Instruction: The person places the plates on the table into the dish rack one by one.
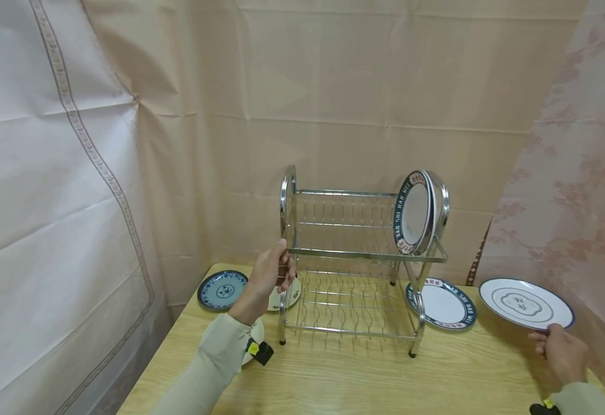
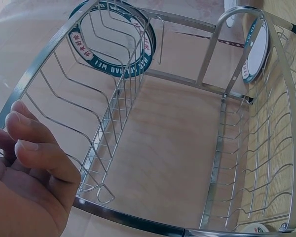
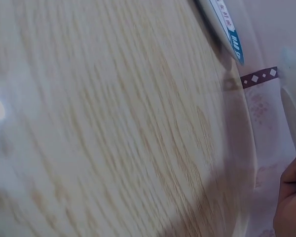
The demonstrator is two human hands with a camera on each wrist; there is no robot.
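A two-tier metal dish rack (image 1: 367, 255) stands on the table, and my left hand (image 1: 265, 278) grips its upper tier at the front left corner. In the left wrist view, the curled fingers (image 2: 47, 160) are at the rack's rail. My right hand (image 1: 566, 353) pinches the near rim of a white plate (image 1: 526, 304) with a blue edge, held above the table at the right. At the right end of the upper tier, a plate with a dark lettered rim (image 1: 413, 212) stands upright, with more plate edge behind it. Only part of the right hand (image 3: 292, 202) shows in the right wrist view.
Right of the rack, another plate with a lettered rim (image 1: 444, 304) lies on the wooden table (image 1: 333, 380). A blue patterned plate (image 1: 224, 290) lies at the left. Two pale dishes are partly hidden by my left arm. Cloth curtains (image 1: 333, 86) hang behind and at both sides.
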